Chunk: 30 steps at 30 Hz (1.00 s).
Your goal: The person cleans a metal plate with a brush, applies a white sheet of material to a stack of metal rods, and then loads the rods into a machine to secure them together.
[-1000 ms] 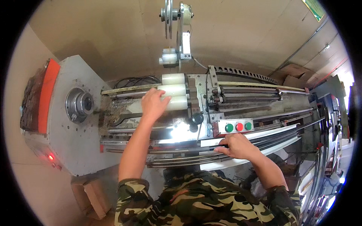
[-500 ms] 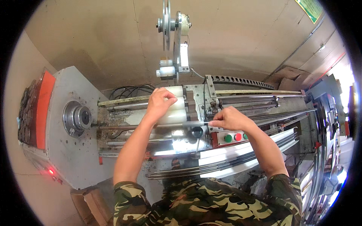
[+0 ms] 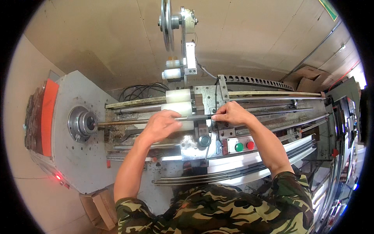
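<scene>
A long metal rod (image 3: 128, 122) runs from the round chuck (image 3: 86, 123) on the left across the machine bed. Its right part is a darker grey section (image 3: 198, 117). My right hand (image 3: 233, 114) pinches the tip of that dark end between thumb and fingers. Over the rod, beside the white rollers (image 3: 177, 107), is my left hand (image 3: 159, 126), thumb and fingers apart with the rod passing between them. Whether its palm touches the rod is hidden.
Green and red push buttons (image 3: 244, 146) sit in front of my right forearm. Several thin rods (image 3: 194, 179) lie near my body, partly on a white tray (image 3: 265, 165). A reel (image 3: 166, 25) stands above the bed at the back. A grey housing (image 3: 74, 163) carries the chuck.
My left hand has come down from the white rollers toward the rod, its fingers spreading. The right hand keeps its pinch on the rod's end, slightly higher in view. The whole view has shifted slightly.
</scene>
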Tool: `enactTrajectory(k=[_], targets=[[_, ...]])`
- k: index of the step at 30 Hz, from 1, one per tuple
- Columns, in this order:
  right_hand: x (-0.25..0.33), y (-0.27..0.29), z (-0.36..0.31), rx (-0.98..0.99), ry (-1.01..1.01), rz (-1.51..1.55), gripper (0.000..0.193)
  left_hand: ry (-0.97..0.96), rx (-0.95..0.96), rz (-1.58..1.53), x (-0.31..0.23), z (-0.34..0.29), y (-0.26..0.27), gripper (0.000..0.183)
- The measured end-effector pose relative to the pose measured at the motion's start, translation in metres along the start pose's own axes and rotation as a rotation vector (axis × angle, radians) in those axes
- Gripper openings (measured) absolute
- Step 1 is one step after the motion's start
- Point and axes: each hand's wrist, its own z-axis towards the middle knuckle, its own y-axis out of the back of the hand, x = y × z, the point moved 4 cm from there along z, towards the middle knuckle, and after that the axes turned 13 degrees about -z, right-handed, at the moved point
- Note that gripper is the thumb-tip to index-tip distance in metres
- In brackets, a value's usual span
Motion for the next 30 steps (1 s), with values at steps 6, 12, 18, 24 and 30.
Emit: enactTrajectory(k=[6,12,18,24,30], targets=[[-0.002,0.001,0.002,-0.059,0.022,-0.026,0.046,0.062,-0.036,-0.036,0.001,-0.002,-0.004,0.027],[-0.011,-0.004,0.002,-0.119,0.042,-0.069,0.047,0.139,-0.012,-0.036,0.015,0.002,-0.006,0.032],[-0.016,-0.007,0.001,-0.168,0.078,-0.099,0.046,0.304,-0.264,-0.284,0.036,0.015,-0.009,0.042],[-0.019,-0.009,-0.004,-0.248,0.104,-0.105,0.045,0.477,-0.207,-0.277,0.036,0.034,-0.012,0.050],[-0.024,-0.009,-0.006,-0.276,0.067,-0.123,0.046,0.357,-0.145,-0.102,0.017,0.032,-0.014,0.047]])
